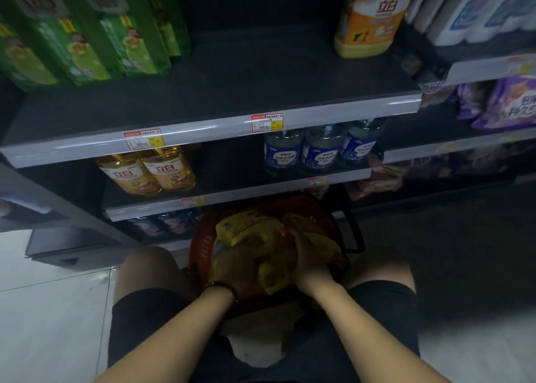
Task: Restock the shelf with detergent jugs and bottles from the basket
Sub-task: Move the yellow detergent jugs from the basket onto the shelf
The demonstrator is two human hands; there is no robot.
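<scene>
While we crouch over the red plastic basket point(203, 248) on the floor at near centre, the head view shows the pick-up step in hand. Our left hand point(235, 263) (the one with the dark wristband) and our right hand point(310, 262) both have their fingers curled onto a yellow plastic detergent jug point(272, 275), which lies among other yellow containers inside the basket. We judge it is not yet lifted clear. Farther off, the dark grey upper shelf point(232, 72) shows a gap between green cartons point(87, 34) at the left and an orange-labelled yellow jug point(368, 20) at the right. The next move, we think, calls for a two-handed lift to stand the jug upright in that gap.
</scene>
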